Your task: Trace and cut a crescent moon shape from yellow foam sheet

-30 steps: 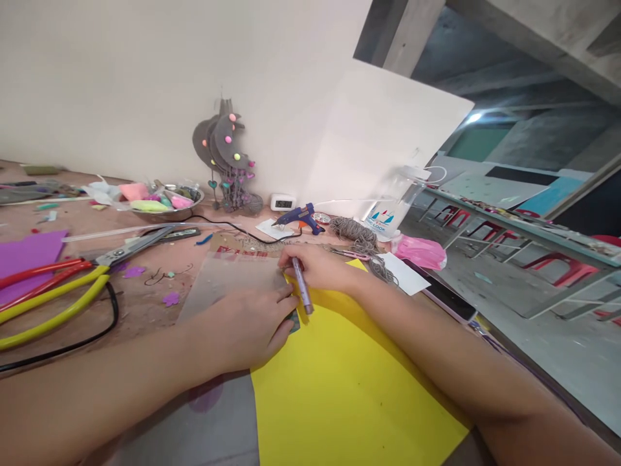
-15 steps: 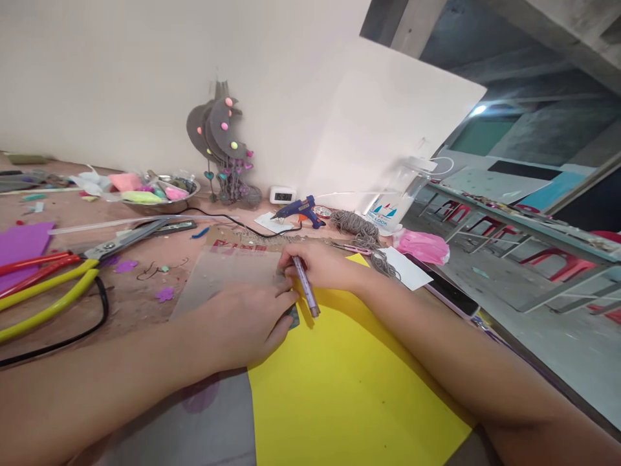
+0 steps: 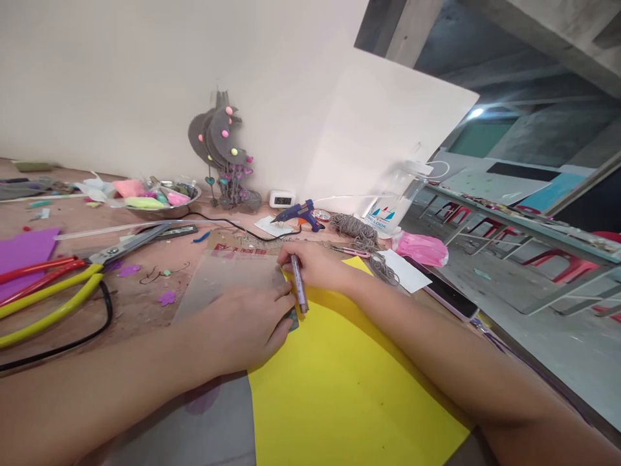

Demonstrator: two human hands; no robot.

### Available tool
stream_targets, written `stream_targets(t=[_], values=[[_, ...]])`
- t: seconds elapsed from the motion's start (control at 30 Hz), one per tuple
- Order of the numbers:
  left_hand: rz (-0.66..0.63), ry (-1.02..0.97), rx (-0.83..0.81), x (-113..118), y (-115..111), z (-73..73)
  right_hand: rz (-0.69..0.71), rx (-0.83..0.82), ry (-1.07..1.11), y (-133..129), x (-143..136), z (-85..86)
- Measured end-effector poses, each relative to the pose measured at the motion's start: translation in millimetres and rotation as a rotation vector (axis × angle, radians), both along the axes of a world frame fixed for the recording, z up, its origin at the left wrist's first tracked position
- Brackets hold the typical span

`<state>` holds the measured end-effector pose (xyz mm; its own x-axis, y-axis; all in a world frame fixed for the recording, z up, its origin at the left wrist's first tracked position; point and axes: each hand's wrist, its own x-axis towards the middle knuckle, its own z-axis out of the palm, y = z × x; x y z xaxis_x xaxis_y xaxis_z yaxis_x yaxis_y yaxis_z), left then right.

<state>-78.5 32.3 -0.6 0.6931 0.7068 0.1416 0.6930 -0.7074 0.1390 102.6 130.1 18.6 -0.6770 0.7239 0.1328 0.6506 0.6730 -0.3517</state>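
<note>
My right hand (image 3: 310, 264) is closed around a slim pen (image 3: 299, 285), whose back end tilts up and toward me. Its writing end is hidden by the fingers, near the upper left edge of a yellow sheet (image 3: 339, 382). Just left of it, my left hand (image 3: 247, 323) lies flat with fingers stretched out and thumb apart. Under those fingers a small dark patterned piece (image 3: 293, 318) peeks out, pressed on the sheet's edge; most of it is covered. Beneath the sheet is a greyish translucent mat (image 3: 218, 421).
Large scissors with red and yellow handles (image 3: 92, 265) lie left. Behind are a metal bowl of colourful clay (image 3: 162, 208), a blue glue gun (image 3: 303, 215), grey yarn (image 3: 354, 230), a plastic jug (image 3: 388, 207) and a phone (image 3: 446, 291). Grey hanging ornaments (image 3: 220, 142) lean against the wall.
The pen's back end has swung slightly left and stands a little steeper, with my right hand shifted slightly. My left hand stays nearly in place.
</note>
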Motion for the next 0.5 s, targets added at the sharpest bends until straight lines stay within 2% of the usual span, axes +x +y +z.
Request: stream_targets(t=[0.07, 0.13, 0.27, 0.33, 0.43, 0.5], values=[[-0.002, -0.008, 0.007, -0.5, 0.3, -0.9, 0.021, -0.135, 0.002, 1.2, 2.2, 1.6], [0.003, -0.014, 0.016, -0.9, 0.5, -1.4, 0.037, -0.182, -0.009, 0.9, 3.8, 3.4], [0.009, -0.001, 0.010, -0.6, -0.1, -0.2, -0.012, 0.018, -0.062, -1.8, 2.2, 3.4], [0.006, 0.003, -0.004, -0.3, -0.3, 0.0, -0.022, 0.039, -0.053, -1.5, 2.2, 3.1], [0.008, -0.001, 0.000, 0.1, 0.1, -0.9, 0.030, -0.117, -0.011, 1.4, 5.2, 3.6], [0.015, -0.001, 0.003, 0.4, 0.4, -1.2, 0.060, -0.163, -0.002, 2.9, 6.9, 3.2]])
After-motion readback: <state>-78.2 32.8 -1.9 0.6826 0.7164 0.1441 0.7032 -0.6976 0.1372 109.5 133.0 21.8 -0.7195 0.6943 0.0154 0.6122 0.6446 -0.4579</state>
